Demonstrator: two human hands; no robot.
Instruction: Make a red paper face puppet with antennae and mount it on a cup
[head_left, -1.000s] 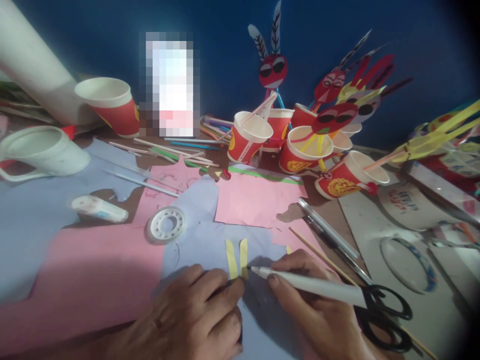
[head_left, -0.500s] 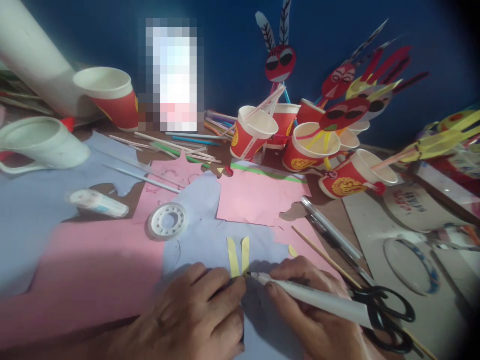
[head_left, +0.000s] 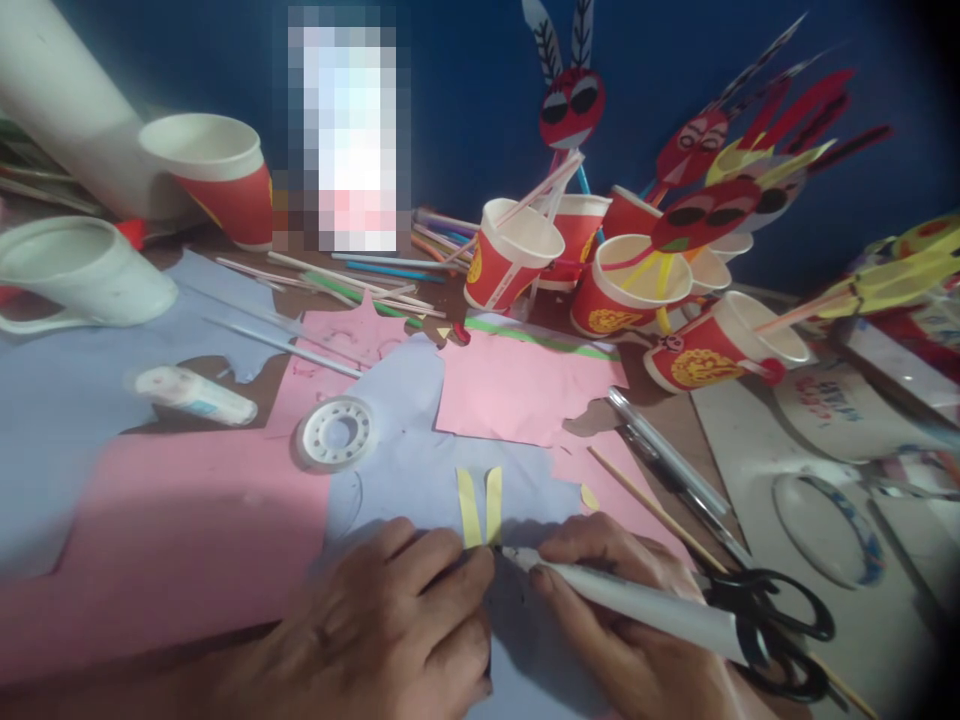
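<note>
My left hand (head_left: 405, 620) is closed, its fingers curled over the lower end of two narrow yellow paper strips (head_left: 492, 505) that stick up side by side in a V. In a writing grip, my right hand (head_left: 622, 620) holds a white marker (head_left: 645, 600). The dark marker tip meets the lower end of the right-hand strip, close to my left fingertips. What lies under my left fingers is hidden. Blue paper (head_left: 517, 480) spreads beneath both hands. Black-handled scissors (head_left: 787, 610) lie beside my right hand, their blades mostly covered by it.
Beyond the hands are a white tape roll (head_left: 335, 432), a glue stick (head_left: 195, 394) and pink paper (head_left: 517, 390). Pens (head_left: 664, 470) and a thin wooden stick (head_left: 652, 505) lie right. Red paper cups (head_left: 514, 255) hold straws and paper puppets at the back; a mug (head_left: 82, 275) stands left.
The view has shifted slightly, so the cups and puppets appear higher and further right. Both hands keep nearly the same pose, with the marker tip still at the strips' lower end.
</note>
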